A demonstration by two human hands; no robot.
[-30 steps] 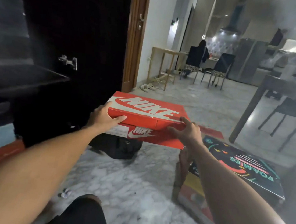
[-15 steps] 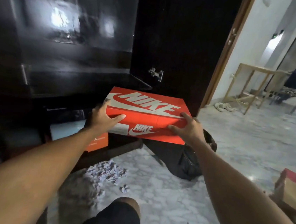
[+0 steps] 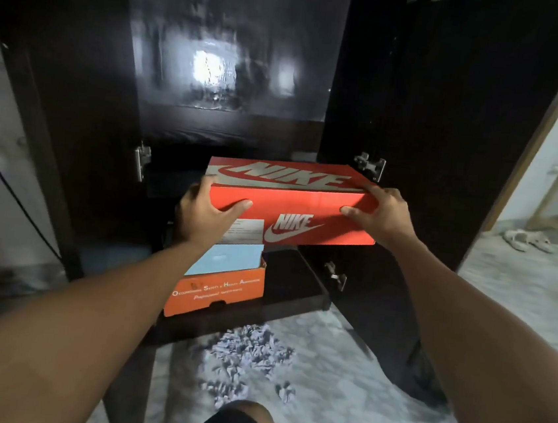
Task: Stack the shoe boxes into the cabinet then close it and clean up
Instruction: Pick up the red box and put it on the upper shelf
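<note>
An orange Nike shoe box [image 3: 292,205] is held level in front of the open dark cabinet [image 3: 237,69], at the height of its middle shelf. My left hand [image 3: 205,215] grips the box's left end, thumb on the front face. My right hand [image 3: 379,213] grips its right end, fingers on the lid edge. Below it, a smaller orange box [image 3: 217,291] with a pale blue top sits on the cabinet's bottom shelf [image 3: 297,282]. How far the Nike box reaches onto the middle shelf is hidden.
The cabinet's right door [image 3: 452,126] stands open beside the box, hinges facing me. A pile of crumpled paper scraps [image 3: 245,352] lies on the marble floor before the cabinet. A black cable [image 3: 20,204] hangs at the left. Sandals [image 3: 526,239] lie by the doorway at right.
I have turned left from the room to face the cabinet, carrying the Nike box with both hands. The box has moved forward and up toward the middle shelf.
</note>
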